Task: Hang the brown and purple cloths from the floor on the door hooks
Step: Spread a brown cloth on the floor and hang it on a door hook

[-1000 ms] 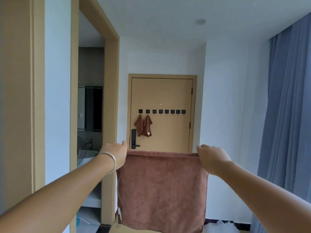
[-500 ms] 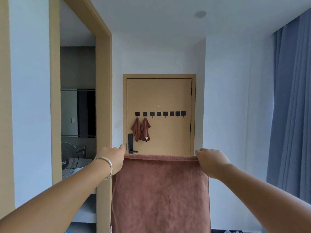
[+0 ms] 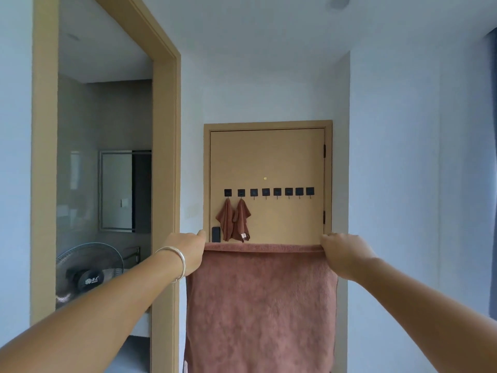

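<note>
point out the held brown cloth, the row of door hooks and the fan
brown cloth [image 3: 261, 305], head view, middle of its hanging face
door hooks [image 3: 266, 192], head view, fourth hook's black plate
fan [image 3: 90, 275], head view, dark hub behind the grille

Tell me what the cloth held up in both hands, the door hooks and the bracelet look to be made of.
Brown cloth: soft terry or microfibre, by its fuzzy matte nap and limp drape. Door hooks: matte black square plates with thin prongs, metal or plastic; too small to tell. Bracelet on the left wrist: likely polished silver-coloured metal, given its bright sheen.
</note>
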`<action>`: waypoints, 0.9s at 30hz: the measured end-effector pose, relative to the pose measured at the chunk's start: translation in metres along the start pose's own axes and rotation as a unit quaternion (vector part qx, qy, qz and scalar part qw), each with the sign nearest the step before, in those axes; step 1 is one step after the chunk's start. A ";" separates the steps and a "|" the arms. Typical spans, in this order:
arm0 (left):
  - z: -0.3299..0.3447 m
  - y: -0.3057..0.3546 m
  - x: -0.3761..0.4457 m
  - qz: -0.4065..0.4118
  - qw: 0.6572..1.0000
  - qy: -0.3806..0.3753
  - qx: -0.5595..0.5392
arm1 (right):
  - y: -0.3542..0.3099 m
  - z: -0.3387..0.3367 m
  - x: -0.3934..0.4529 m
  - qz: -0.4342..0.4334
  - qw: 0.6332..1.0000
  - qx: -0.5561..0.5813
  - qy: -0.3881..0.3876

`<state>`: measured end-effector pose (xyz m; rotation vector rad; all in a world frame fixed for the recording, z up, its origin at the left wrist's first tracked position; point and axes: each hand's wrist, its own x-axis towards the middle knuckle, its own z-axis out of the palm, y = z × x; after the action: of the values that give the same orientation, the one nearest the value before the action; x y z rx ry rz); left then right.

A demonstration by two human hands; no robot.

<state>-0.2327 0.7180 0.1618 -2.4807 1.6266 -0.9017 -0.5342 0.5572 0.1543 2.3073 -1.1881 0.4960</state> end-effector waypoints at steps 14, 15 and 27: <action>0.081 0.018 0.110 0.015 0.999 -0.037 0.025 | 0.006 0.104 0.098 -0.009 0.999 -0.008 -0.049; 0.088 0.017 0.121 0.017 0.999 -0.035 0.027 | 0.005 0.110 0.107 -0.007 0.999 -0.009 -0.050; 0.181 -0.026 0.278 0.024 1.000 0.000 -0.011 | -0.017 0.171 0.264 -0.005 0.998 -0.032 -0.045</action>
<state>-0.0454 0.4443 0.1438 -2.4438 1.6980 -0.8835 -0.3575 0.2959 0.1491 2.3002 -1.2155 0.3483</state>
